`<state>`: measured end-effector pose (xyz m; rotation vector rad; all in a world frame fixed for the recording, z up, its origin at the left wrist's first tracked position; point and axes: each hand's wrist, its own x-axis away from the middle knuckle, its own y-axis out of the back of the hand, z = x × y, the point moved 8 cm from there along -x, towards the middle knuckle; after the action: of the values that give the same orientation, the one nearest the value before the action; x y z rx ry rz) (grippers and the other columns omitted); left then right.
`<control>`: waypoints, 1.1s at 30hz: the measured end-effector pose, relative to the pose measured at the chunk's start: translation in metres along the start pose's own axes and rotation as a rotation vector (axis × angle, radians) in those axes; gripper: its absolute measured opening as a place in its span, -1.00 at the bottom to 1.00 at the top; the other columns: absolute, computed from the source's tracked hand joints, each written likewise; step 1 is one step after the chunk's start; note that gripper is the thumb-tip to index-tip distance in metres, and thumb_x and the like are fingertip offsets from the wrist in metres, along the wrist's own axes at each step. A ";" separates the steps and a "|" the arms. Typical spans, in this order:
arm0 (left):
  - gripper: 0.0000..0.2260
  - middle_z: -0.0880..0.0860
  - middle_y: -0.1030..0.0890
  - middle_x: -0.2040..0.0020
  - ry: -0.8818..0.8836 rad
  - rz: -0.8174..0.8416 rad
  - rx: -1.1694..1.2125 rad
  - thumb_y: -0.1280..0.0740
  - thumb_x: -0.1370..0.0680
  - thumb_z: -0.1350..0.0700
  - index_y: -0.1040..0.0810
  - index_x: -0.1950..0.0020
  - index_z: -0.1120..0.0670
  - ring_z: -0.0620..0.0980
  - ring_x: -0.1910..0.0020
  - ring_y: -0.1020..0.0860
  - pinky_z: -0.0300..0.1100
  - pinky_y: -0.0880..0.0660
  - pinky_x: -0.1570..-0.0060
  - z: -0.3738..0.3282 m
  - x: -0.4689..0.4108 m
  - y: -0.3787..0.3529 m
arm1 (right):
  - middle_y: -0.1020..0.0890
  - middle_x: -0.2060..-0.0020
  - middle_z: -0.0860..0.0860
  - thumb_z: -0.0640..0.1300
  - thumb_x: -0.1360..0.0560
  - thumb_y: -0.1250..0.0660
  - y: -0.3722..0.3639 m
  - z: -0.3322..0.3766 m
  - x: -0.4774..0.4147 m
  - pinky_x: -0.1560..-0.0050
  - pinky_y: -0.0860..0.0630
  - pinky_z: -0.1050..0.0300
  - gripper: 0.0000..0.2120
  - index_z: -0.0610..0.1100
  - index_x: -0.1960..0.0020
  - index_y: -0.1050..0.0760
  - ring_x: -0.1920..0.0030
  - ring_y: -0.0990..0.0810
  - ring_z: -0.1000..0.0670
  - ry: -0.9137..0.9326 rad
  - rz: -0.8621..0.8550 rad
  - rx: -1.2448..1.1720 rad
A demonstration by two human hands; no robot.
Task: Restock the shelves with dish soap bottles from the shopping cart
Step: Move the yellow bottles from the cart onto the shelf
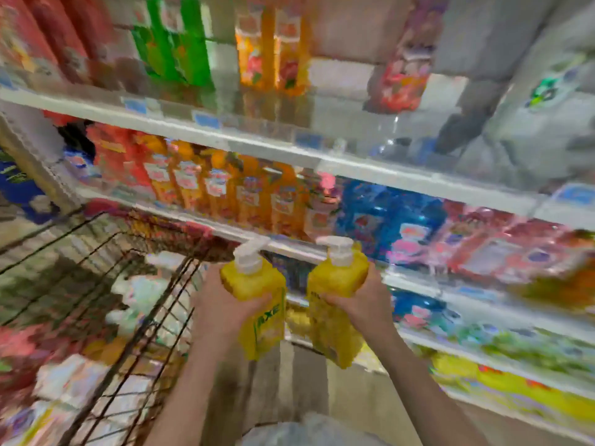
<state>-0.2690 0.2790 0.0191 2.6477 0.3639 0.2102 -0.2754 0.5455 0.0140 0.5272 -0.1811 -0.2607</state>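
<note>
My left hand (222, 309) grips a yellow dish soap bottle (257, 304) with a white pump top, held upright in front of the shelves. My right hand (360, 304) grips a second yellow pump bottle (335, 300) beside it, tilted slightly. Both bottles hang in the air between the black wire shopping cart (135, 317) on the left and the white shelf edge (289, 246) ahead. More white pump tops show inside the cart. The picture is blurred by motion.
The shelves hold rows of orange bottles (225, 191), green bottles (174, 43) and red bottles up top, blue and pink refill pouches (402, 226) to the right, and yellow packs (515, 391) on the lowest shelf. Floor shows between cart and shelving.
</note>
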 end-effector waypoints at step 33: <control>-0.20 0.00 -0.62 0.06 -0.333 0.971 -0.376 -0.55 0.05 -0.30 -0.48 -0.11 -0.03 0.04 0.08 -0.62 0.01 -0.56 0.10 -0.016 0.214 -0.447 | -0.57 -0.02 -0.20 0.00 -0.21 -0.60 0.339 -0.387 0.311 0.12 -0.39 0.03 -0.38 -0.15 0.00 -0.24 -0.05 -0.56 -0.26 -0.970 -0.985 -0.128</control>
<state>-0.1667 0.7325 -0.1538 2.2088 -0.9850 0.1083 0.1796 0.9200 -0.1072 0.2873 -0.8391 -1.4826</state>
